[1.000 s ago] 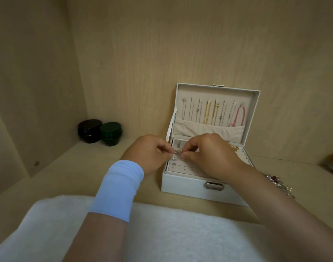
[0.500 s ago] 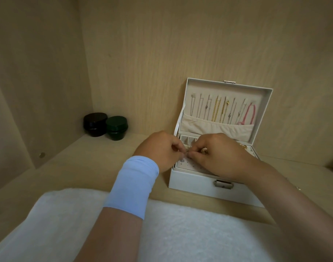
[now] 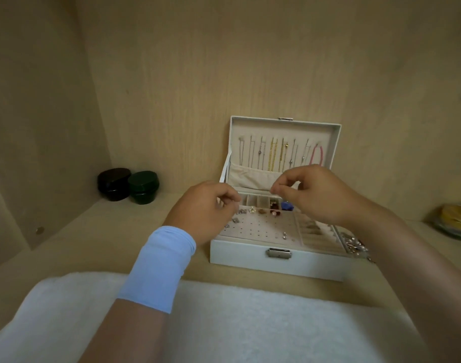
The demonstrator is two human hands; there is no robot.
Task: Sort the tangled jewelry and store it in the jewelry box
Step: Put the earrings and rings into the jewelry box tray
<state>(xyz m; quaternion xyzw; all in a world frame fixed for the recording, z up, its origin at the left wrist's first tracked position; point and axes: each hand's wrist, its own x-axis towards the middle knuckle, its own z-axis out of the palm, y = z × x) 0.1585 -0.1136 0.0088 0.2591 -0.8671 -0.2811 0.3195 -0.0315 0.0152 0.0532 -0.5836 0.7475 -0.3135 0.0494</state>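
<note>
Wooden cabinet shelf (image 3: 93,244), white jewelry box (image 3: 245,255) open at its middle.
Left hand (image 3: 206,208) and right hand (image 3: 318,197) hover apart over its earring tray (image 3: 260,229), fingertips pinched; what they hold cannot be told. Bare shelf separates box from dark jars (image 3: 128,186).

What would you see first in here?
The open white jewelry box in the middle of the shelf, with a row of necklaces hanging inside its raised lid. Above its tray hover the left hand and right hand, both curled. A black jar and a green jar sit in the left corner.
</note>
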